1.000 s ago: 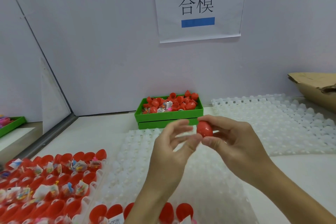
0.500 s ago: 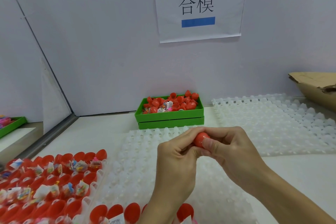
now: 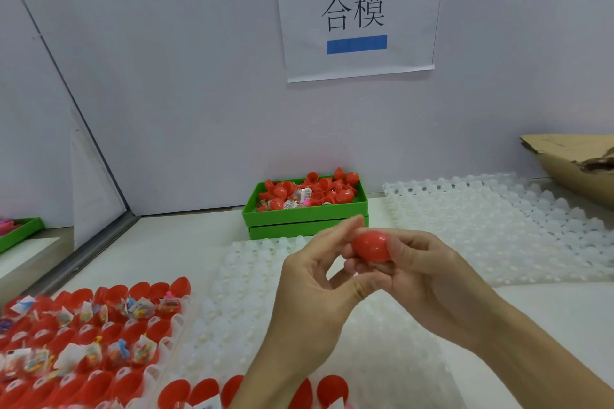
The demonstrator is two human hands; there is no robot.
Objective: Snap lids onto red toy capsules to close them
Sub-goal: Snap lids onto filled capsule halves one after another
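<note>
A red toy capsule [image 3: 370,246], egg-shaped and closed, sits above the white tray in the middle of the head view. My right hand [image 3: 422,271] grips it from the right and below, fingers curled round it. My left hand [image 3: 315,279] is at its left side, straight fingers touching the capsule's far side, thumb near my right thumb. At the lower left a white tray holds several open red capsule halves [image 3: 109,339] with small wrapped toys in them. More open red halves [image 3: 332,392] stand along the bottom edge.
A green bin [image 3: 305,217] of loose red lids and toy packets stands at the back centre against the wall. White dimpled trays [image 3: 491,232] cover the table at centre and right. A cardboard box [image 3: 578,163] lies at the far right. Another green tray [image 3: 20,232] is far left.
Both hands pressed together around the capsule half a second ago. Now my left hand's fingers have loosened and straightened, and more of the red capsule shows in my right hand.
</note>
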